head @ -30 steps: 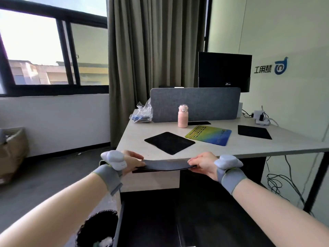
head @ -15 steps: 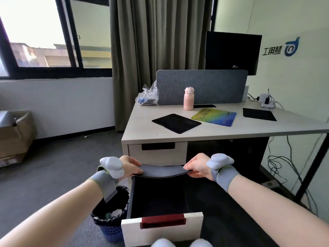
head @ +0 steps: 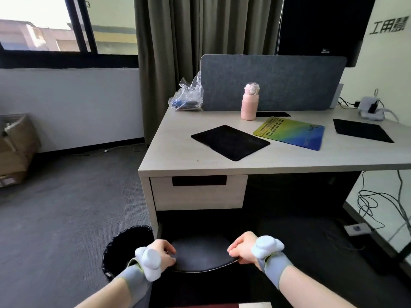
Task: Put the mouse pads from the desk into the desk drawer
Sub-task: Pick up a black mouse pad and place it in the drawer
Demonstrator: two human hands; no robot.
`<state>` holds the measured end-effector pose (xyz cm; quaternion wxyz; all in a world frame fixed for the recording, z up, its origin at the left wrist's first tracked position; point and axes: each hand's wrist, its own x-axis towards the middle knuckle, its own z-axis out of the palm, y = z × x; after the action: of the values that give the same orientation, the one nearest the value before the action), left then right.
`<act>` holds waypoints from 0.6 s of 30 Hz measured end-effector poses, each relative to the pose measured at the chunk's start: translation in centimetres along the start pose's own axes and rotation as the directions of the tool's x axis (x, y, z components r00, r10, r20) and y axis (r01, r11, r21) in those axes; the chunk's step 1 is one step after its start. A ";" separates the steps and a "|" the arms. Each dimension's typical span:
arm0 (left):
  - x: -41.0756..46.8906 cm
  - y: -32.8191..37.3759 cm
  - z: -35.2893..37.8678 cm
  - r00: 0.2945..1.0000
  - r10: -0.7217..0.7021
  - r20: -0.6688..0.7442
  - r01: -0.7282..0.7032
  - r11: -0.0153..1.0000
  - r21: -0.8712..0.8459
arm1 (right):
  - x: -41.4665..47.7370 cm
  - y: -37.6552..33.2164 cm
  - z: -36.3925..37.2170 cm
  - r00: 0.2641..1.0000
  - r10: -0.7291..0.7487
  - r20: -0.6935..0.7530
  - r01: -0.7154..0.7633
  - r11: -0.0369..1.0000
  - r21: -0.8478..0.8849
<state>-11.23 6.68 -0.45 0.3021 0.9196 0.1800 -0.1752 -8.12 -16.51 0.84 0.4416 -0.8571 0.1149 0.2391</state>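
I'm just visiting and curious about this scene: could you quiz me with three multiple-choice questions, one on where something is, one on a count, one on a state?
1. Where is the pink bottle?
A. on the floor
B. on the desk
C. in the bin

2. How many mouse pads lie flat on the desk?
A. one
B. five
C. three

3. The upper drawer is:
A. shut
B. pulled fully out
C. removed

Answers: 1 B, it stands before the grey divider. 2 C, two black, one colourful. 3 A, its front sits flush under the desktop.

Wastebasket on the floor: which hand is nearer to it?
Left. The left hand is just beside the wastebasket rim; the right hand is across the held mouse pad, further away.
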 end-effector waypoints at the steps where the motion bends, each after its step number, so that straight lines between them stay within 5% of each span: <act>1: 0.8 -0.4 0.7 1.000 -0.014 0.013 0.014 1.000 0.013 | 0.9 0.6 0.4 1.000 0.016 0.016 -0.016 1.000 -0.003; 9: -0.3 0.2 0.8 0.998 -0.055 0.015 0.055 0.997 0.049 | 0.1 1.2 1.3 0.994 0.068 0.080 -0.070 0.997 0.019; 18: -7.4 5.4 -3.7 0.986 0.145 -0.087 -0.150 0.987 -0.060 | -8.0 -2.9 -2.0 0.994 -0.082 0.071 0.074 0.990 0.117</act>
<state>-14.53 3.30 8.18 0.3368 0.9264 0.1293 -0.1083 -13.23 -16.53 7.92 0.5029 -0.8247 0.0780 0.2469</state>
